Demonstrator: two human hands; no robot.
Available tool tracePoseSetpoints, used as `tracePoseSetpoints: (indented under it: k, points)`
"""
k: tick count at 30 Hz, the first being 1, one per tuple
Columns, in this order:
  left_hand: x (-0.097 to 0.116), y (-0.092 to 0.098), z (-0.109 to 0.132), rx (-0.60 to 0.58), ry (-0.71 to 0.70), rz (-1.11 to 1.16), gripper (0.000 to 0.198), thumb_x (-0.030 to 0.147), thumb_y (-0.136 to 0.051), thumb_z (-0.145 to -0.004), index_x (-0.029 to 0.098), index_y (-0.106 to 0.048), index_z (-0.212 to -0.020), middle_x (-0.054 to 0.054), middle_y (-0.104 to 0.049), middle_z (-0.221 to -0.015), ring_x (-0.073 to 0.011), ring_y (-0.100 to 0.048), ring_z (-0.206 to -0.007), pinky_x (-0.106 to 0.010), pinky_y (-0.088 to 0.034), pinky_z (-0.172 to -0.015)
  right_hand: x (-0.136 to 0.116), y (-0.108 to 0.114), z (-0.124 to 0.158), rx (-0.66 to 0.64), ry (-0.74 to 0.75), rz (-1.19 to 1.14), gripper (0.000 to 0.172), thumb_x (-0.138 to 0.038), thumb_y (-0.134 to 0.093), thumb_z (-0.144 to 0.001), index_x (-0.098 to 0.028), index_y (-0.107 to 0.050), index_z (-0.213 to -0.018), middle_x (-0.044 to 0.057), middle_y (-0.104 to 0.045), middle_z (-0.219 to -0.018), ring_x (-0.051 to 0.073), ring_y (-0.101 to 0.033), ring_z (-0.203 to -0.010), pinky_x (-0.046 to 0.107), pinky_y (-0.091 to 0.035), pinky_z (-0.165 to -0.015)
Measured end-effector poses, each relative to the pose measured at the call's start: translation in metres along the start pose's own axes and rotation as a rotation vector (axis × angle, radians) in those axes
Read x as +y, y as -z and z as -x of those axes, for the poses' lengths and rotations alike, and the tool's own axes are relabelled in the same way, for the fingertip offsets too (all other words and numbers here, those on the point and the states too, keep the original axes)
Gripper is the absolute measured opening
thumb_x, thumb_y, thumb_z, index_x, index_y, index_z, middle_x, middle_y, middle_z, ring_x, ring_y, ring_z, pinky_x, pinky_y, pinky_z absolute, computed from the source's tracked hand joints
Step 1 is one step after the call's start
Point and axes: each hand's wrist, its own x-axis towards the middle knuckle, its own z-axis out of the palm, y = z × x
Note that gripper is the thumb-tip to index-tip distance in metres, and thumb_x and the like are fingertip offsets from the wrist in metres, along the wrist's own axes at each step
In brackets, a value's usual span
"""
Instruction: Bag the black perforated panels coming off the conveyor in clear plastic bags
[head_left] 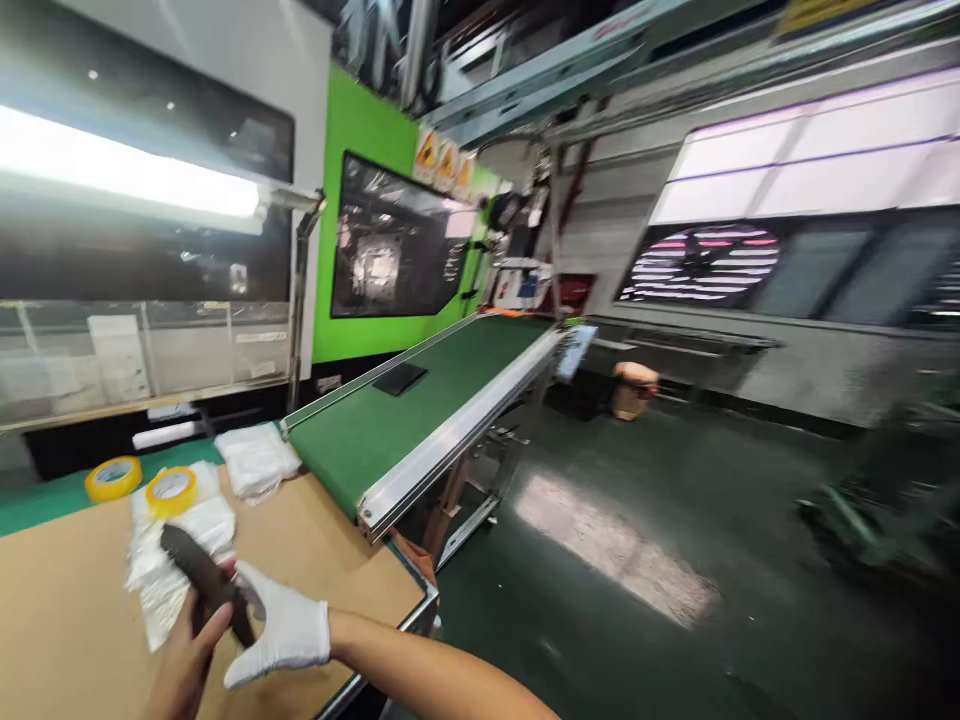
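A dark, elongated part is held in the bare left hand, whose thumb is laid across its lower half while its upper end is left projecting toward the far side. The lower end of the part is set between the thumb and fingers of the right hand, which is covered by a white glove and spread wide; whether the part is touched by the glove cannot be told. Both hands and the part are carried above the brown-covered counter, to the left of its metal-trimmed right edge. Beneath and beyond the part, a pile of white plastic bags is spread on the counter, with a yellow tape roll placed on its far end. A second tape roll is placed farther left, by the far edge of the brown covering. Another stack of white bags is set beside the near left corner of the green conveyor belt, whose near end is met by the far side of the counter. On the belt, a flat black piece is seen near the left edge. Beyond the belt's left edge, a bright green machine panel is seen.
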Motion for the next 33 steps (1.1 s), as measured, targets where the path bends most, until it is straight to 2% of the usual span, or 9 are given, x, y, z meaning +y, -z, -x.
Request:
tracePoseSetpoints:
  k: [5, 9, 12, 16, 19, 24, 27, 30, 33]
  points:
    - [0.007, -0.019, -0.023, -0.197, -0.009, 0.267, 0.096, 0.066, -0.071, -0.075, 0.023, -0.042, -0.156, -0.015, -0.054, -0.155, -0.0371, -0.048, -0.145, -0.050, -0.041, -0.121, -0.008, 0.001, 0.011, 0.180, -0.111, -0.156, 0.098, -0.043, -0.087, -0.059, -0.034, -0.046, -0.148, 0.009, -0.062, -0.144, 0.032, -0.061, -0.131, 0.052, -0.043, -0.118]
    - [-0.025, 0.019, -0.054, -0.161, -0.094, -0.010, 0.071, 0.061, -0.061, -0.090, 0.023, -0.050, -0.149, -0.015, -0.057, -0.151, -0.0319, -0.052, -0.141, -0.052, -0.039, -0.120, 0.008, 0.034, 0.023, 0.277, -0.271, 0.087, 0.096, -0.045, -0.078, -0.067, -0.023, -0.040, -0.153, 0.016, -0.053, -0.149, 0.033, -0.053, -0.137, 0.055, -0.037, -0.121]
    - [-0.051, 0.060, -0.074, -0.026, -0.223, -0.434, 0.041, 0.047, -0.059, -0.095, 0.022, -0.066, -0.126, -0.013, -0.068, -0.131, -0.0301, -0.060, -0.127, -0.051, -0.044, -0.114, 0.020, 0.049, 0.039, 0.165, -0.305, 0.491, 0.100, -0.042, -0.081, -0.063, -0.018, -0.044, -0.153, 0.019, -0.055, -0.142, 0.037, -0.053, -0.133, 0.055, -0.040, -0.116]
    - [-0.077, 0.089, -0.093, -0.139, -0.228, -0.704, 0.027, 0.036, -0.064, -0.092, 0.020, -0.074, -0.111, -0.013, -0.071, -0.110, -0.0308, -0.063, -0.109, -0.046, -0.051, -0.100, 0.028, 0.059, 0.047, -0.121, -0.258, 0.856, 0.100, -0.044, -0.083, -0.060, -0.015, -0.050, -0.151, 0.019, -0.059, -0.130, 0.038, -0.057, -0.119, 0.051, -0.046, -0.105]
    - [-0.091, 0.091, -0.098, -0.205, -0.198, -0.731, 0.025, 0.037, -0.067, -0.091, 0.021, -0.077, -0.107, -0.012, -0.070, -0.107, -0.0297, -0.063, -0.106, -0.043, -0.051, -0.098, 0.038, 0.063, 0.042, -0.124, -0.301, 0.964, 0.096, -0.046, -0.081, -0.064, -0.015, -0.051, -0.150, 0.020, -0.058, -0.129, 0.038, -0.058, -0.117, 0.049, -0.045, -0.103]
    - [-0.098, 0.088, -0.101, -0.181, -0.164, -0.722, 0.027, 0.041, -0.060, -0.095, 0.022, -0.081, -0.093, -0.010, -0.067, -0.102, -0.0277, -0.062, -0.102, -0.040, -0.050, -0.094, 0.060, 0.063, 0.031, 0.155, -0.623, 1.070, 0.096, -0.063, -0.078, -0.070, -0.018, -0.050, -0.150, 0.022, -0.059, -0.126, 0.041, -0.059, -0.113, 0.051, -0.045, -0.099]
    - [-0.099, 0.088, -0.103, -0.180, -0.150, -0.718, 0.028, 0.042, -0.060, -0.095, 0.023, -0.081, -0.096, -0.009, -0.066, -0.101, -0.0275, -0.062, -0.101, -0.040, -0.050, -0.094, 0.066, 0.061, 0.023, 0.180, -0.752, 1.057, 0.099, -0.071, -0.074, -0.074, -0.017, -0.047, -0.152, 0.026, -0.057, -0.131, 0.044, -0.057, -0.119, 0.054, -0.043, -0.101]
    - [-0.099, 0.088, -0.105, -0.188, -0.149, -0.686, 0.028, 0.046, -0.065, -0.091, 0.023, -0.081, -0.098, -0.008, -0.065, -0.100, -0.0266, -0.062, -0.100, -0.039, -0.049, -0.094, 0.063, 0.060, 0.015, 0.167, -0.740, 1.047, 0.097, -0.070, -0.071, -0.079, -0.015, -0.045, -0.154, 0.028, -0.051, -0.144, 0.046, -0.049, -0.131, 0.057, -0.036, -0.109]
    - [-0.100, 0.087, -0.107, -0.180, -0.111, -0.653, 0.029, 0.045, -0.063, -0.092, 0.023, -0.082, -0.092, -0.007, -0.066, -0.095, -0.0259, -0.063, -0.096, -0.039, -0.049, -0.092, 0.059, 0.055, 0.007, 0.160, -0.544, 1.032, 0.077, -0.060, -0.068, -0.087, -0.015, -0.053, -0.148, 0.024, -0.046, -0.153, 0.043, -0.039, -0.142, 0.056, -0.029, -0.118]
